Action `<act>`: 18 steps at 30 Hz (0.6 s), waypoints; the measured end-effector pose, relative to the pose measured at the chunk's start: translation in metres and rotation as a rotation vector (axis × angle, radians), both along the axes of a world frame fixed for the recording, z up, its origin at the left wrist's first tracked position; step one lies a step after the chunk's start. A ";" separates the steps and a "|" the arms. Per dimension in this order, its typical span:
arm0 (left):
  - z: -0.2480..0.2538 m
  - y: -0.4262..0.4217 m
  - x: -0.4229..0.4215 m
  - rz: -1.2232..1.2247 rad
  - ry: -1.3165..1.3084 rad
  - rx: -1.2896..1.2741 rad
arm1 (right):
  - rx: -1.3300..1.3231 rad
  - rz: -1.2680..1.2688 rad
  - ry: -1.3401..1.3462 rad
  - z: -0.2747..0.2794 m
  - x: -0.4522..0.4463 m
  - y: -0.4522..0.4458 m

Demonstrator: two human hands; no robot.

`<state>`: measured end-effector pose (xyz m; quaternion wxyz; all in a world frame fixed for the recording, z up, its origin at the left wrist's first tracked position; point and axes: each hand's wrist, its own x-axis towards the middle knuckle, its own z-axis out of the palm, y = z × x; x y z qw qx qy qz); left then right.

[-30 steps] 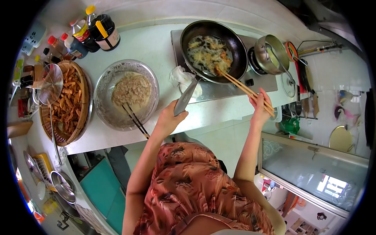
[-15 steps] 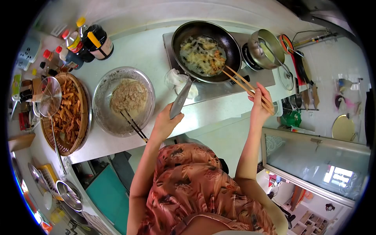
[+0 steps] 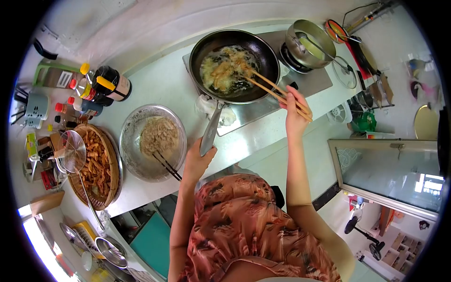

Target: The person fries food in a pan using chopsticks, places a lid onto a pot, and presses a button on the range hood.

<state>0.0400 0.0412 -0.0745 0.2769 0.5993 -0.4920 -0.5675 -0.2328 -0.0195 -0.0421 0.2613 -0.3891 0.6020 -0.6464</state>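
My left hand point(image 3: 199, 160) is closed round the grey handle point(image 3: 213, 127) of a dark frying pan point(image 3: 268, 56). Battered pieces point(image 3: 228, 69) fry in bubbling oil inside the pan. With my right hand point(image 3: 296, 113) I grip long wooden chopsticks point(image 3: 272, 92), their tips apart among the pieces at the pan's right side. Left of the pan handle stands a metal bowl point(image 3: 128, 145) of pale battered meat point(image 3: 159, 135). Dark chopsticks point(image 3: 167, 165) rest in that bowl, leaning over its near rim. A crumpled white cloth point(image 3: 224, 115) lies under the pan handle.
At the left, a woven basket point(image 3: 114, 171) holds fried pieces, with a mesh skimmer point(image 3: 73, 152) over its edge. Sauce bottles point(image 3: 112, 84) stand behind it. A steel pot point(image 3: 296, 47) with a ladle sits on the right burner. A glass lid point(image 3: 344, 73) lies beyond it.
The chopstick tips have spread apart and moved within the pan. The fried pieces have shifted leftward in the oil. The camera view has turned slightly; my left hand still grips the handle.
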 end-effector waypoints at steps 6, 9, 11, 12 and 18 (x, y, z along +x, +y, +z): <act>0.009 -0.002 0.000 -0.005 -0.012 0.091 | -0.049 -0.014 0.008 -0.028 -0.006 -0.033; 0.012 -0.002 -0.002 -0.007 -0.032 0.086 | -0.068 -0.046 -0.106 -0.032 -0.006 -0.038; 0.010 0.000 0.000 -0.011 -0.019 0.067 | -0.066 -0.066 -0.214 -0.031 -0.011 -0.035; 0.008 0.000 0.001 -0.012 -0.027 0.067 | -0.058 -0.079 -0.270 -0.029 -0.014 -0.032; 0.006 0.000 -0.002 0.011 -0.037 0.024 | -0.011 -0.100 -0.499 -0.029 -0.034 -0.008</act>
